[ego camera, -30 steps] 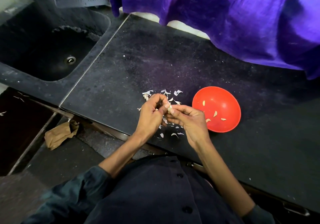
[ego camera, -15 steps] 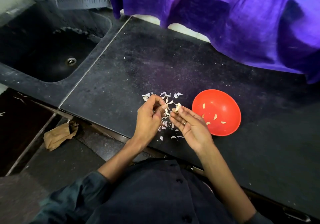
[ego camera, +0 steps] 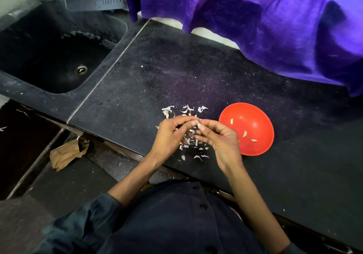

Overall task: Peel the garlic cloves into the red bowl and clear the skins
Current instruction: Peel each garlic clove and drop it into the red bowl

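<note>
A person in a dark buttoned shirt works over a black stone counter (ego camera: 196, 73), both hands raised just above it and meeting at the fingertips. The left hand (ego camera: 170, 136) and the right hand (ego camera: 220, 138) together pinch a single pale garlic clove (ego camera: 199, 124), the fingers of each curled in around it; how much skin remains on the clove cannot be told.

Directly beneath and beyond the hands lies a loose scatter of white garlic skins (ego camera: 188, 128), some just past the fingertips, others below the palms toward the counter's near edge. Immediately to the outer side of the right hand sits the red bowl (ego camera: 253, 120), its near rim partly covered by that hand. Inside it rest a few peeled cloves (ego camera: 244, 134), lying apart from one another on the red surface.

Well away from the left hand, across a seam in the counter, a dark sink (ego camera: 49, 57) with a metal drain (ego camera: 82, 69) is sunk into the stone. Far beyond both hands a purple cloth (ego camera: 265, 22) hangs over the counter's back edge. Below the left forearm, on the floor, lies a crumpled brown paper bag (ego camera: 66, 153).
</note>
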{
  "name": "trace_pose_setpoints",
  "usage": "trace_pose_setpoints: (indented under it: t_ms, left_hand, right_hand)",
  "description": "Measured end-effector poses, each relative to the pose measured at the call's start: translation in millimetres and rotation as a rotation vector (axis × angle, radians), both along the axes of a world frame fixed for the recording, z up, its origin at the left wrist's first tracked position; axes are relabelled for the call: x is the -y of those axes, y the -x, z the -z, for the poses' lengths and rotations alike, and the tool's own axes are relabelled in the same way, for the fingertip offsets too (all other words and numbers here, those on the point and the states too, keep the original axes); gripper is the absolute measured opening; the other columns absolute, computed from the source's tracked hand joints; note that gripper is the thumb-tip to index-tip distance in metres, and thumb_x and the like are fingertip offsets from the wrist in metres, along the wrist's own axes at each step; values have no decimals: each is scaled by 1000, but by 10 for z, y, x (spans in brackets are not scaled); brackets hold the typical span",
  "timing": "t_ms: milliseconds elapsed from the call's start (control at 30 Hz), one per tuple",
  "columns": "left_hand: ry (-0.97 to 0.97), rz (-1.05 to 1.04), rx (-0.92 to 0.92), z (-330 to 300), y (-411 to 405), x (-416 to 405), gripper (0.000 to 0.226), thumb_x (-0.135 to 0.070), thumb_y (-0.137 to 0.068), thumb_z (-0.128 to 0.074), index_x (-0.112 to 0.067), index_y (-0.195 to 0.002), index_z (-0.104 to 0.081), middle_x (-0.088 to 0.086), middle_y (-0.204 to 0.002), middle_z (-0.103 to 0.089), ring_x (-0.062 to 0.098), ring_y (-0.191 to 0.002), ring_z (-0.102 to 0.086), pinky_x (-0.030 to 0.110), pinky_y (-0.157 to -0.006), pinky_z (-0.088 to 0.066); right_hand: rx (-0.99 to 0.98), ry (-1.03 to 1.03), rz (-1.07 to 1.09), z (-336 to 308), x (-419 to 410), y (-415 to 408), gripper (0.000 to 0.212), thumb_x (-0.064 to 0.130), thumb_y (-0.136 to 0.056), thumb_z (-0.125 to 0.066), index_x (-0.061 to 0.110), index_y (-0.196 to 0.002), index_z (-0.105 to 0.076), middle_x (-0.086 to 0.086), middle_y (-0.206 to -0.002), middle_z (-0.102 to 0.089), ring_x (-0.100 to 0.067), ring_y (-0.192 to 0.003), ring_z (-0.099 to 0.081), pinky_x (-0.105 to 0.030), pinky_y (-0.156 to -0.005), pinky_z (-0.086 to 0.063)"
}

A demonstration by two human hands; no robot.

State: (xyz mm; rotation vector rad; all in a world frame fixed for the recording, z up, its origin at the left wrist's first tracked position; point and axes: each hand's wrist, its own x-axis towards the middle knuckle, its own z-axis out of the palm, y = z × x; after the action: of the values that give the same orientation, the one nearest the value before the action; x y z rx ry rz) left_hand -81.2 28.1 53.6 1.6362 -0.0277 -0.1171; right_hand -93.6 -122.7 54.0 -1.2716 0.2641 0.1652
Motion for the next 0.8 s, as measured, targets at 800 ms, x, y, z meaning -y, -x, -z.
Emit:
trace_pose_setpoints:
  t_ms: [800]
  left_hand:
    - [194,156,51,-115,7,-37,5,-2,-91,-59,-6,-88,-57,-7,-67,-62,9,-55,-58,25,-44,-50]
  right_hand:
    - [-400,-603,-97,-160,-85,25,15,2,-62,-72,4,-76,-77,-7,-69,-69,-11,-61,-68,-18,-55,-56]
